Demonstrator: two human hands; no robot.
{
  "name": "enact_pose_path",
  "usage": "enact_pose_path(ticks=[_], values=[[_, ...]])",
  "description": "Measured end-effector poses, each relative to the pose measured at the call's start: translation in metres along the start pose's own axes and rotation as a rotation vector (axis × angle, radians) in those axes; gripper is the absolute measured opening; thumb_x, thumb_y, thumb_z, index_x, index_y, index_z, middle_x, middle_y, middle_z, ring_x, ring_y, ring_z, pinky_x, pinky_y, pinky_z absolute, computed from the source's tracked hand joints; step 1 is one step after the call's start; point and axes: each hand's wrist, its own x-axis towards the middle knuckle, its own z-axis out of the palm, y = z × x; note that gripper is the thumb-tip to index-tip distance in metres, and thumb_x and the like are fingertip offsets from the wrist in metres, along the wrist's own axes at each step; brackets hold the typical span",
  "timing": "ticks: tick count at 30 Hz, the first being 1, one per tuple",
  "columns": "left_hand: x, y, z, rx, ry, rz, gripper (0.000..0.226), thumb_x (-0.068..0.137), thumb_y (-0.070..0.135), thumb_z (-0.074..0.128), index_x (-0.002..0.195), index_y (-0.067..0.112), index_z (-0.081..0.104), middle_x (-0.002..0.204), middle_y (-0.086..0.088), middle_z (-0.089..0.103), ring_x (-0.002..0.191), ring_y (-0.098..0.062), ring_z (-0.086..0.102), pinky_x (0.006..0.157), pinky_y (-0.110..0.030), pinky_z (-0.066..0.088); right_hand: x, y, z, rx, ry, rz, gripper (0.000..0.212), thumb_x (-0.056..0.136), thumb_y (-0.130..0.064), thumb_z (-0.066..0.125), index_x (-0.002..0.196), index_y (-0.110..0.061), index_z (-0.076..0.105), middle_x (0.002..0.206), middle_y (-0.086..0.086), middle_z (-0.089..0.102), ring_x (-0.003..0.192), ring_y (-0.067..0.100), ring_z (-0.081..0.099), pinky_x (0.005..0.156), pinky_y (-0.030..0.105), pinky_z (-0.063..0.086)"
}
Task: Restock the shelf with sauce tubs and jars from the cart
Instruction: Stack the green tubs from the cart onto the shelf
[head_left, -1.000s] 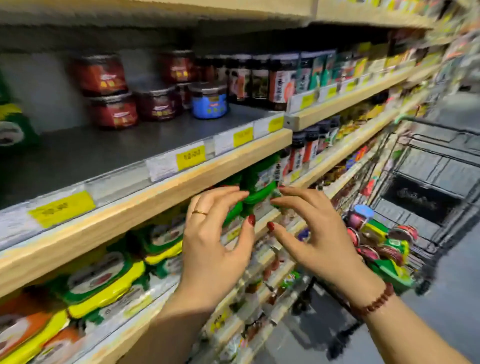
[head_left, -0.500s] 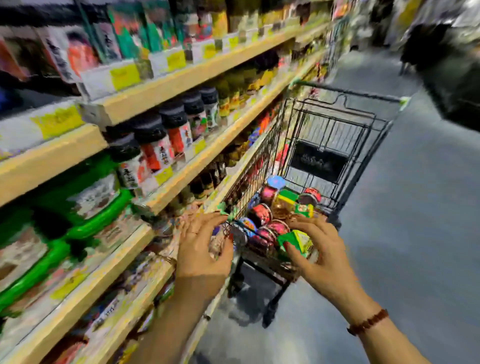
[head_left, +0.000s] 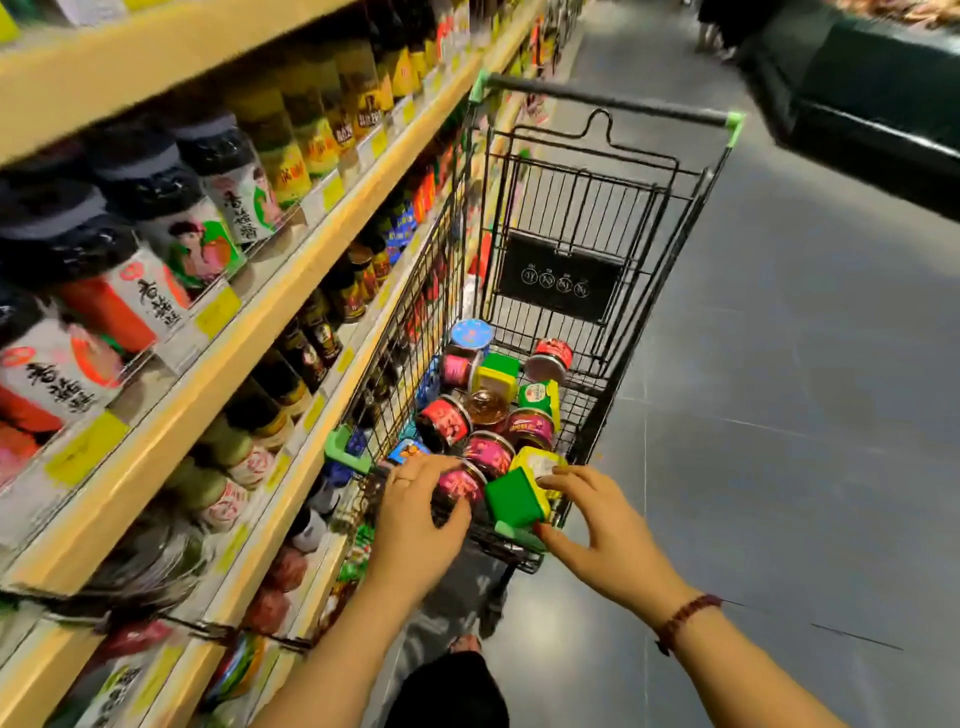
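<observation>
A black wire cart stands in the aisle beside the shelves and holds several sauce jars and tubs in its near end. My left hand lies over a red-labelled jar at the near left corner, fingers curled around it. My right hand has thumb and fingers on a green and yellow square tub lying tilted against the cart's near rim. Behind them lie more red jars, another green tub and a blue-lidded tub.
Wooden shelves with yellow price tags run along the left, packed with dark-lidded jars and bottles. Grey floor lies to the right of the cart. A dark green display case stands at the upper right.
My view has swung from the shelf down to the cart. Both hands have left the green shelf packs and come down onto items at the cart's near end.
</observation>
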Motion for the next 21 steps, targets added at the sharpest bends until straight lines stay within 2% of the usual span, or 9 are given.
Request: enact_pose_path(ticks=[4, 7, 9, 11, 14, 16, 18, 21], values=[[0.033, -0.018, 0.018, -0.003, -0.095, -0.024, 0.036, 0.082, 0.016, 0.066, 0.117, 0.018, 0.060, 0.117, 0.009, 0.048, 0.114, -0.007, 0.041, 0.098, -0.018, 0.029, 0.035, 0.020, 0.011, 0.088, -0.056, 0.101, 0.043, 0.087, -0.030, 0.067, 0.127, -0.025, 0.054, 0.122, -0.015, 0.043, 0.120, 0.008, 0.042, 0.100, 0.016, 0.033], [0.051, -0.028, 0.028, -0.009, -0.110, -0.072, 0.036, 0.081, 0.014, 0.068, 0.116, 0.015, 0.062, 0.120, 0.002, 0.054, 0.112, -0.003, 0.039, 0.093, 0.001, 0.019, 0.062, 0.032, 0.019, 0.152, -0.073, 0.186, 0.041, 0.085, -0.023, 0.070, 0.124, -0.021, 0.056, 0.114, -0.009, 0.047, 0.108, 0.011, 0.049, 0.088, 0.006, 0.035], [0.059, -0.034, 0.032, -0.020, -0.108, -0.135, 0.034, 0.081, 0.013, 0.067, 0.115, 0.013, 0.063, 0.121, -0.002, 0.056, 0.112, -0.005, 0.042, 0.089, 0.008, 0.014, 0.079, 0.042, 0.025, 0.165, -0.102, 0.233, 0.042, 0.084, -0.022, 0.071, 0.123, -0.023, 0.055, 0.113, -0.008, 0.047, 0.106, 0.011, 0.050, 0.090, 0.013, 0.039], [0.065, -0.041, 0.041, -0.039, -0.119, -0.202, 0.035, 0.084, 0.015, 0.065, 0.119, 0.015, 0.061, 0.127, -0.002, 0.053, 0.120, -0.011, 0.043, 0.095, 0.003, 0.016, 0.096, 0.053, 0.033, 0.163, -0.171, 0.262, 0.044, 0.083, -0.022, 0.072, 0.123, -0.024, 0.054, 0.113, -0.008, 0.044, 0.110, 0.013, 0.049, 0.097, 0.025, 0.042], [0.075, -0.047, 0.053, -0.011, -0.178, -0.339, 0.037, 0.086, 0.019, 0.062, 0.123, 0.020, 0.058, 0.133, -0.001, 0.046, 0.129, -0.017, 0.038, 0.104, -0.017, 0.025, 0.122, 0.072, 0.046, 0.143, -0.269, 0.317, 0.050, 0.081, -0.023, 0.074, 0.126, -0.019, 0.053, 0.119, 0.000, 0.045, 0.120, 0.023, 0.048, 0.102, 0.035, 0.041], [0.081, -0.049, 0.060, 0.009, -0.134, -0.385, 0.035, 0.082, 0.017, 0.065, 0.116, 0.017, 0.062, 0.125, -0.006, 0.053, 0.122, -0.023, 0.047, 0.106, -0.029, 0.035, 0.140, 0.084, 0.056, 0.102, -0.348, 0.367, 0.057, 0.080, -0.027, 0.074, 0.130, -0.017, 0.049, 0.128, 0.008, 0.044, 0.125, 0.027, 0.045, 0.104, 0.034, 0.039], [0.084, -0.051, 0.068, 0.024, -0.080, -0.437, 0.033, 0.078, 0.014, 0.065, 0.110, 0.010, 0.066, 0.116, -0.013, 0.059, 0.113, -0.026, 0.054, 0.100, -0.037, 0.042, 0.159, 0.092, 0.064, 0.048, -0.448, 0.372, 0.062, 0.080, -0.032, 0.074, 0.133, -0.015, 0.045, 0.133, 0.011, 0.043, 0.127, 0.028, 0.041, 0.101, 0.029, 0.034], [0.088, -0.043, 0.077, 0.001, 0.003, -0.588, 0.033, 0.082, 0.007, 0.063, 0.114, 0.007, 0.064, 0.119, -0.013, 0.057, 0.115, -0.026, 0.053, 0.100, -0.032, 0.038, 0.180, 0.100, 0.073, -0.013, -0.589, 0.382, 0.067, 0.080, -0.038, 0.074, 0.132, -0.012, 0.042, 0.132, 0.015, 0.044, 0.123, 0.029, 0.045, 0.094, 0.027, 0.034]])
